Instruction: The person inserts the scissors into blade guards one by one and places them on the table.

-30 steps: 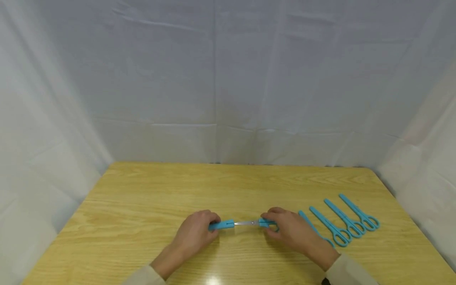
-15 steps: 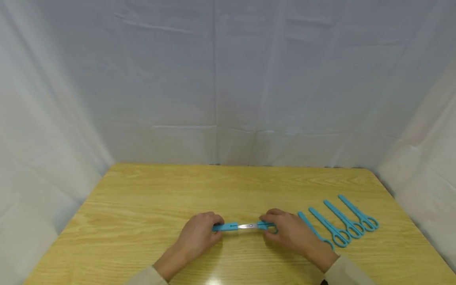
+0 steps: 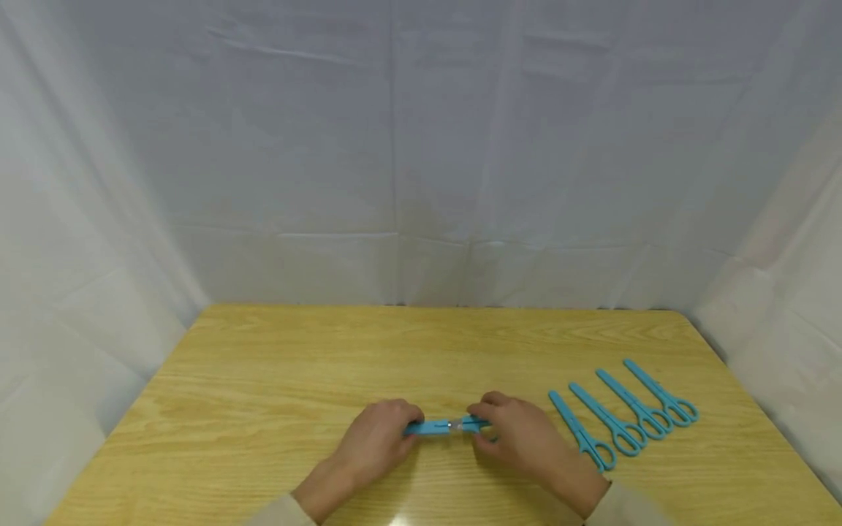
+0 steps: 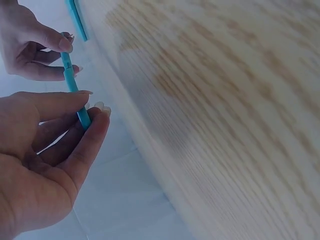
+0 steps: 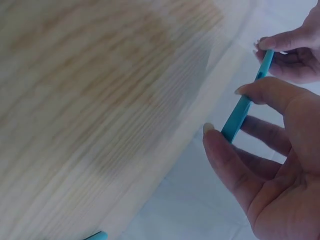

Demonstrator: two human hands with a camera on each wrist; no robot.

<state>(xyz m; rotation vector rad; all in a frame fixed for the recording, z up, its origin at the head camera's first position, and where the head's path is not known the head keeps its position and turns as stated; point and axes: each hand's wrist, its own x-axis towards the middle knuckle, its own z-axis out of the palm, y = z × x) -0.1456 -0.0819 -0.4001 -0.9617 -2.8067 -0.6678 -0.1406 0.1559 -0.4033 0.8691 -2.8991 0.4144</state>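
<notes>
In the head view, my left hand (image 3: 378, 443) pinches a light-blue blade cover (image 3: 433, 427) between thumb and fingers. My right hand (image 3: 522, 437) grips the blue handle end of a pair of scissors (image 3: 471, 424), partly hidden by its fingers. The blades sit almost wholly inside the cover, and only a short bit of metal round the pivot shows between the two blue parts. Both wrist views show cover and scissors in one line, held above the table between the two hands: the cover (image 4: 72, 82) in the left wrist view, the scissors' handle (image 5: 235, 120) in the right.
Several more blue scissors (image 3: 608, 416), blades in covers, lie in a slanted row on the wooden table (image 3: 296, 351) to the right. The nearest pair is beside my right wrist. White sheeting (image 3: 421, 146) hangs behind the table and at both sides.
The hands have come closer together, the left shifting right and the right slightly left. The cover has slid further over the blades, so much less metal shows.
</notes>
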